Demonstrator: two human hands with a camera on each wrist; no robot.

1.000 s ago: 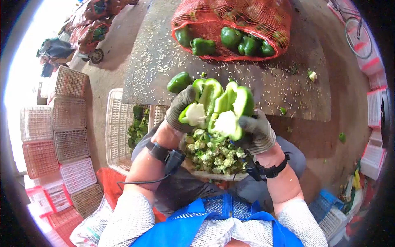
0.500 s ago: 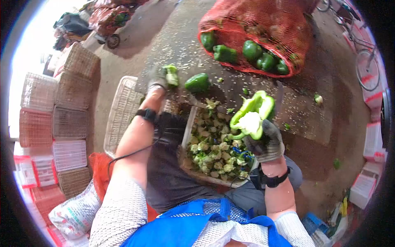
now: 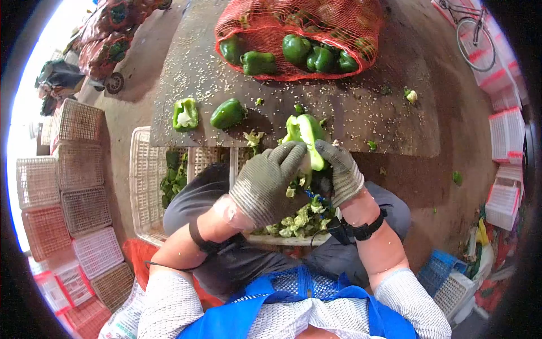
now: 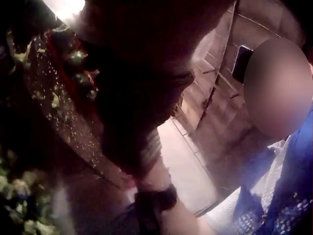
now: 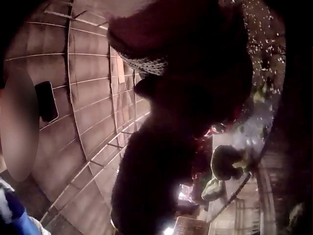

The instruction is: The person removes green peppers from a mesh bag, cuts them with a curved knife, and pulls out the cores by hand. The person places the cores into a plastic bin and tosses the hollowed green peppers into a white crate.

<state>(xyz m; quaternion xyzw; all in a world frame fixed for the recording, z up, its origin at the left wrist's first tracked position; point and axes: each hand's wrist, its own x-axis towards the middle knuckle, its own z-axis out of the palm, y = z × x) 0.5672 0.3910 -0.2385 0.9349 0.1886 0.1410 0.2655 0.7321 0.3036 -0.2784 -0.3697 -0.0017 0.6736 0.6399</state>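
Observation:
A green pepper half [image 3: 306,135] is held above a tub of pepper cores and scraps [image 3: 299,220] on my lap. My gloved right hand [image 3: 339,169] grips its right side from below. My gloved left hand [image 3: 271,178] curls its fingers over the pepper's left side and pale core. On the board [image 3: 361,113] to the left lie another pepper half [image 3: 185,114] with its core up and a whole green pepper [image 3: 227,113]. Both wrist views are dark and blurred, showing only glove silhouettes.
A red mesh sack of green peppers [image 3: 293,39] lies at the board's far edge. A white crate [image 3: 148,181] with cut pepper pieces stands at my left knee. Stacked baskets [image 3: 73,186] line the left, more crates [image 3: 505,147] the right. Seeds litter the board.
My left hand put its pepper half down on the board at the left, then came back and now grips the half held by my right hand. That half has come closer to me.

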